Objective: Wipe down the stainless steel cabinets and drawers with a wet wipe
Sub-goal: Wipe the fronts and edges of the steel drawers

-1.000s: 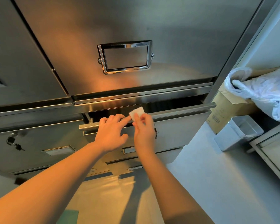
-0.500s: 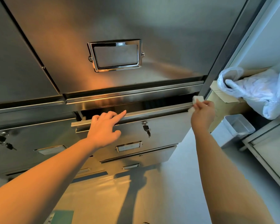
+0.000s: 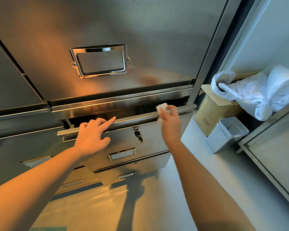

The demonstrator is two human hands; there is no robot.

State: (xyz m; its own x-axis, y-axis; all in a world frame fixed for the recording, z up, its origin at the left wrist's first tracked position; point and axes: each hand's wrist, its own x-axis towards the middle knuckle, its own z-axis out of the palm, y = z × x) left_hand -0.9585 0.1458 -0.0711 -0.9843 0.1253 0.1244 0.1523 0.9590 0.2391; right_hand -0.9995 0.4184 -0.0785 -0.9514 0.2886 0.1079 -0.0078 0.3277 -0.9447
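Head view looks down a bank of stainless steel cabinets point(image 3: 140, 27), with a drawer point(image 3: 123, 137) pulled partly out so that a dark gap shows above its top edge. The left hand point(image 3: 92, 134) rests flat on the left part of that top edge, fingers spread and the index finger stretched along the rim toward the right; it grips nothing. The right hand point(image 3: 170, 124) is at the right part of the same rim, its fingers pinched closed on a small white wet wipe point(image 3: 162, 107), which sticks up above the fingertips and sits against the drawer's top edge, just below the lip of the cabinet door above. The right hand and the wipe are motion-blurred, so the exact contact with the metal is hard to judge. Between the two hands, on the drawer front, a small key point(image 3: 138, 135) hangs from a lock, and lower on the same front sits a label holder point(image 3: 122, 154). On the large door above, a chrome-framed handle plate point(image 3: 100, 61) catches the light. To the right, on the pale floor, stand a cardboard box point(image 3: 212, 112) and a small grey bin point(image 3: 227, 134), the bin just in front of the box. A crumpled white plastic bag point(image 3: 250, 94) lies above them on a shelf
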